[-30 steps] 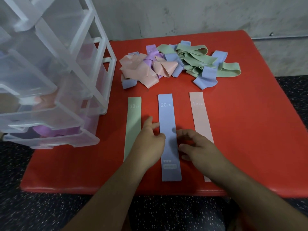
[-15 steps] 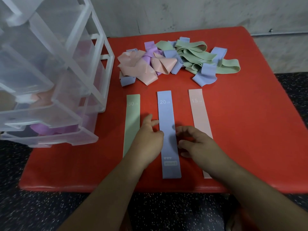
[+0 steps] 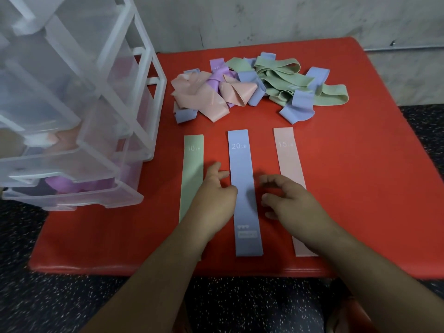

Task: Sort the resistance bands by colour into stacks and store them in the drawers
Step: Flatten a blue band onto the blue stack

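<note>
Neither of your hands has hold of anything. Your left hand (image 3: 211, 198) sits with loosely curled fingers between the green band (image 3: 192, 169) and the blue band (image 3: 243, 164). Its thumb tip is at the blue band's left edge and seems to touch it, though blur keeps me from being sure. Your right hand (image 3: 293, 200) is loosely curled too, just beside the blue band's right edge, and its wrist covers part of the pink band (image 3: 287, 159).

These three bands lie flat and straight on the red table (image 3: 360, 164), side by side but apart, running away from you from near the front edge. The blue one reads 20 LB and the pink one 15 LB.

Beyond them, towards the far edge, a pile (image 3: 259, 85) of pink, lilac, blue and green bands lies tangled. At your left on the table stands the clear drawers (image 3: 72, 116) unit, several drawers pulled out, with lilac bands (image 3: 64, 185) showing in the lowest.
</note>
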